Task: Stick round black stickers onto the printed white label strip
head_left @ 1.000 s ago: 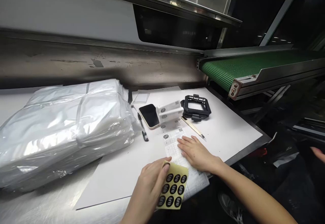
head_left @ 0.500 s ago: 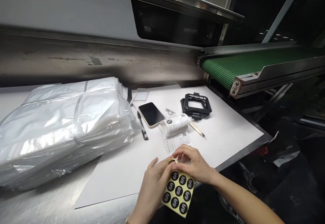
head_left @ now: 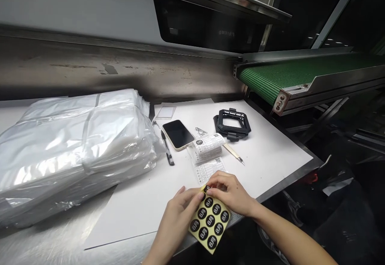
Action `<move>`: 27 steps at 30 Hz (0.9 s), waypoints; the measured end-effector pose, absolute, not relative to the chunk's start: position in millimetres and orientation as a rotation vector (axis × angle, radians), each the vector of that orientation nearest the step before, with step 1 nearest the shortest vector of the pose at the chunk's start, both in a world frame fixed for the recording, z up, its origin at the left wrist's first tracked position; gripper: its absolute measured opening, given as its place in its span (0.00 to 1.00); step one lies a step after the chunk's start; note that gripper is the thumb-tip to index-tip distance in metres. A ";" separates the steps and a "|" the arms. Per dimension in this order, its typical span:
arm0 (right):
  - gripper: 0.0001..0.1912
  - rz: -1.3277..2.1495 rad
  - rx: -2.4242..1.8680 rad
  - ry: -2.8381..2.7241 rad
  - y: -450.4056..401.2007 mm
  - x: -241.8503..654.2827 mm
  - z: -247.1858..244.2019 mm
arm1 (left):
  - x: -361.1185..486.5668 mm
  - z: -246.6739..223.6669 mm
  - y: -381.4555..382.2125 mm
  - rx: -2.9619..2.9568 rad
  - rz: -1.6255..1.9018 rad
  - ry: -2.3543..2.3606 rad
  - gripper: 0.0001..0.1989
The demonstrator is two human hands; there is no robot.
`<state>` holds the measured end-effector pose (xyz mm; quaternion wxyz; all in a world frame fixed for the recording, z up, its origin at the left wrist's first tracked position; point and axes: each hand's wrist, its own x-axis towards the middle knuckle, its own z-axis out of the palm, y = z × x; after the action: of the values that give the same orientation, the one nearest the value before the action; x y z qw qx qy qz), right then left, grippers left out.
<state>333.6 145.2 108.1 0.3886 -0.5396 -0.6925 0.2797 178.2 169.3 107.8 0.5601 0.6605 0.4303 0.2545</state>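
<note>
A yellow sticker sheet [head_left: 214,217] with round black labels hangs over the table's front edge. My left hand [head_left: 180,213] grips its left side, thumb on top near the upper end. My right hand [head_left: 230,193] pinches the sheet's top end, thumb and fingers closed at a round label; whether that label is lifted from the backing is hard to tell. Just beyond my hands lies a curled strip of printed labels [head_left: 207,172], one part bearing a round black sticker. Part of another printed strip shows beneath my right hand.
A large bundle of clear plastic bags [head_left: 75,148] fills the left side. Behind the labels are a phone [head_left: 178,134], a pen [head_left: 167,148], a craft knife [head_left: 234,154] and a black plastic frame [head_left: 232,124]. A green conveyor belt [head_left: 270,76] stands at the back right.
The sticker sheet's top end, bent up before, now lies flatter and shows more labels. Its lower end has shifted slightly up and left. My right hand stays at the top end.
</note>
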 end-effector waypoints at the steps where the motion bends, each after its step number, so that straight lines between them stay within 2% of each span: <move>1: 0.03 0.664 -1.366 -1.766 145.8 332.8 107.7 | 178.5 107.3 169.3 1.552 0.593 1.032 0.13; 5: 0.01 0.351 -1.323 -1.809 146.2 329.6 102.6 | 179.4 103.7 170.5 1.520 0.578 1.102 0.14; 9: 0.06 -0.079 -1.182 -1.931 139.9 330.6 95.2 | 180.4 101.7 170.9 1.571 0.521 1.156 0.17; 12: 0.08 -0.267 -1.050 -2.008 135.4 334.0 92.1 | 180.7 102.4 170.5 1.617 0.497 1.118 0.17; 21: 0.06 -0.201 -1.296 -2.015 144.3 332.5 96.1 | 181.5 106.3 170.4 1.706 0.474 1.070 0.15; 27: 0.08 -0.353 -1.095 -2.064 136.6 335.2 95.1 | 182.2 107.3 171.6 1.637 0.499 1.127 0.18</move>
<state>335.2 136.6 95.1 0.3794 -0.4289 -0.8081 -0.1384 182.2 171.6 107.3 0.5194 0.6826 0.4700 0.2082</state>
